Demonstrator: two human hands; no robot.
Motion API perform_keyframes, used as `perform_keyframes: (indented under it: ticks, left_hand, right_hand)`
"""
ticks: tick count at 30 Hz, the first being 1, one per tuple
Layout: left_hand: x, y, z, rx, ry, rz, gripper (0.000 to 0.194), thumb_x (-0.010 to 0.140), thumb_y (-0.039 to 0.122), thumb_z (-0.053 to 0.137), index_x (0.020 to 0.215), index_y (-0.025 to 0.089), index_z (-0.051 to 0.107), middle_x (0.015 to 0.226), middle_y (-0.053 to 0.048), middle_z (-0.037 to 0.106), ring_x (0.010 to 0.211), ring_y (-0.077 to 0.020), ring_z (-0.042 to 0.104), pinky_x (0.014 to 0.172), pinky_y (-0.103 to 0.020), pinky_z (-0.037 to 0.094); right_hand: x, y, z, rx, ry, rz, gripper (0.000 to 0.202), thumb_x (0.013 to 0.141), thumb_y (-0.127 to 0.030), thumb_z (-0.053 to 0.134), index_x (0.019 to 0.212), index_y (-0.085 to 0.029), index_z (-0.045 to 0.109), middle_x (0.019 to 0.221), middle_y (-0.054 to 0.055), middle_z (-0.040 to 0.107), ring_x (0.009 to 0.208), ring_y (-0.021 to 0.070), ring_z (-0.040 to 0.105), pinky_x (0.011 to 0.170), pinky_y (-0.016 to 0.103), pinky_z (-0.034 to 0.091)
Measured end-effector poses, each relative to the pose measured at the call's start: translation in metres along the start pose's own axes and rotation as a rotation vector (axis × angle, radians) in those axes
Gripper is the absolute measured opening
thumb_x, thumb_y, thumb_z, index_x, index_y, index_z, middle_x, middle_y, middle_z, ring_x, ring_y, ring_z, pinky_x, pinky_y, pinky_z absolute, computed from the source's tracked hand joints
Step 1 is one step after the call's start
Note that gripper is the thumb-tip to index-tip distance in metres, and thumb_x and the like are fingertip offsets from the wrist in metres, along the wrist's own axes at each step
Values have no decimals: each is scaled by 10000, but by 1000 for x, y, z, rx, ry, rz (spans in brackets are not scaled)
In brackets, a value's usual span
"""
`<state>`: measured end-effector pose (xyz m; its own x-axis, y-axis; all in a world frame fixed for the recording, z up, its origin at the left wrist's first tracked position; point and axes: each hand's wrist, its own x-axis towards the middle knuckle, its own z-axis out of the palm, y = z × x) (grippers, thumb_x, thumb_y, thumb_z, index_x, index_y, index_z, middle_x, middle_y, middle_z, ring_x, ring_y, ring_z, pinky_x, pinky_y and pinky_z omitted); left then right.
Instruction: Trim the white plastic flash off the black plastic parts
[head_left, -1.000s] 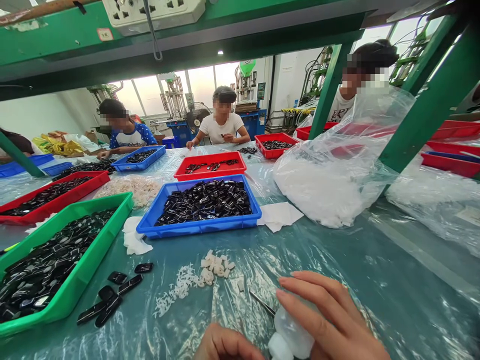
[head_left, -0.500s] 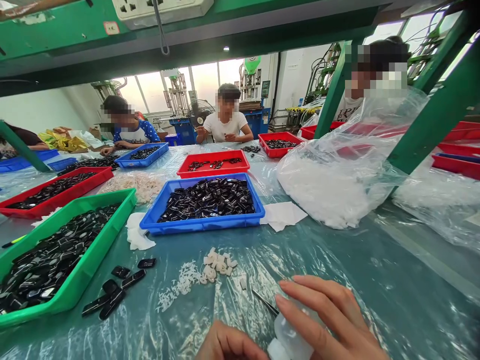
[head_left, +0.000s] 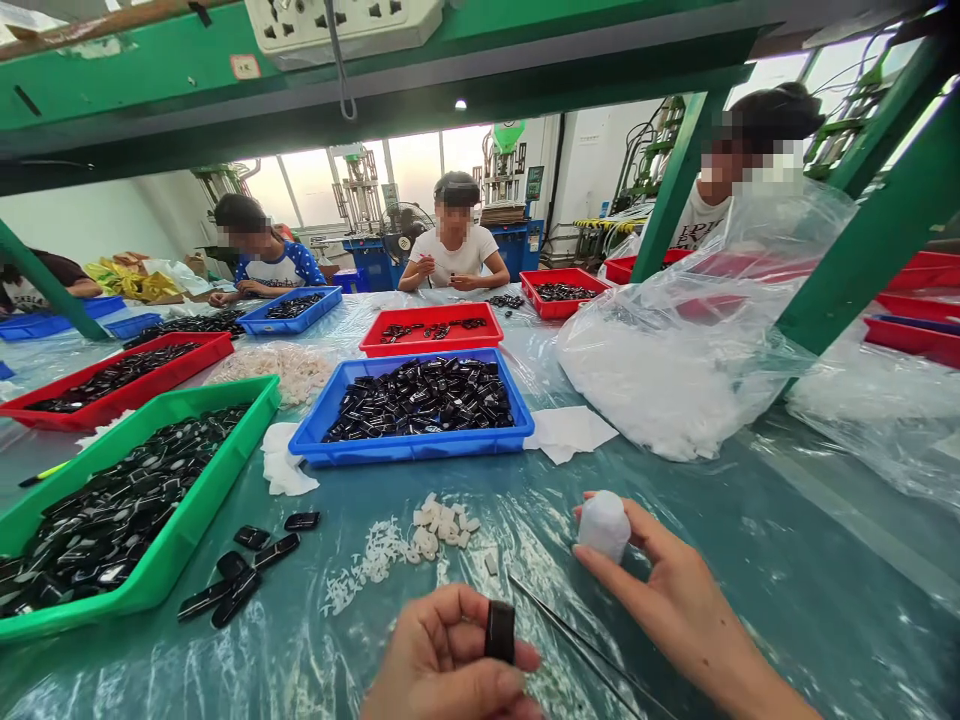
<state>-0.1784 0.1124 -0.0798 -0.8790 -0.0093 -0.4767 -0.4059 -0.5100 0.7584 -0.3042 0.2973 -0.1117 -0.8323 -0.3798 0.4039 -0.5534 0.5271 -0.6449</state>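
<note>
My left hand point(head_left: 454, 660), at the bottom middle, pinches a small glossy black plastic part point(head_left: 500, 630) between thumb and fingers. To its right, my right hand point(head_left: 667, 570) is closed around a small white plastic bottle point(head_left: 604, 525), just above or on the table; its base contact cannot be made out. Metal tweezers point(head_left: 559, 622) lie between the two hands, tips pointing away from me. Beyond the tips is a tiny pale flat piece point(head_left: 491, 563). A pile of cream-coloured pieces point(head_left: 442, 525) and a heap of thin white slivers point(head_left: 367, 562) lie farther left.
A green tray point(head_left: 142, 585) and a blue tray point(head_left: 412, 452) hold many black parts. Several loose black parts point(head_left: 236, 590) lie beside the green one. A large clear bag point(head_left: 652, 370) stands at right near a green post point(head_left: 862, 250). Co-workers sit across the table.
My right hand has moved away from my left and turned, bringing the bottle more upright. The black part in my left hand has come into view, and the tweezers are uncovered.
</note>
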Motion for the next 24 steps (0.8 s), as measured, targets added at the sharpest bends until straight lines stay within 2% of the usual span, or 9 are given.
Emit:
perform_keyframes:
  ticks: [4,7,11,17,24]
  left_hand:
    - [-6,22,0,48,136,231,420,572,264,804,760,106,464,789,-122,669,625,-153,644,519,-165,456]
    - [-9,36,-7,50,179,367,343,624,236,775,764,95,495,815,-115,673,657,-142,647,563,-164,485]
    - [-10,49,-18,34,219,491,318,636,245,766,758,91,516,825,-109,676,664,-145,651,549,-155,499]
    - [-11,61,-27,-25,275,583,338,614,254,776,740,92,508,775,-101,677,584,-140,639,490,-147,487]
    - [-9,70,-37,-33,309,668,281,628,246,762,764,79,581,729,-77,669,553,-120,620,481,-149,471]
  right_hand:
    - [6,15,8,136,-65,166,388,761,-425,579,1020,-136,596,949,72,669,815,198,649,625,255,534]
    - [11,22,13,229,-126,291,469,702,-478,592,1007,-122,587,999,102,661,848,230,650,700,311,543]
    - [17,24,16,284,-157,371,515,599,-497,624,961,-131,604,999,112,668,904,275,641,802,371,527]
    - [22,25,17,278,-136,458,592,466,-509,667,930,-147,609,1025,118,662,954,315,621,890,424,488]
    - [22,23,19,332,-99,453,601,434,-472,707,939,-180,562,936,103,693,865,283,657,767,327,545]
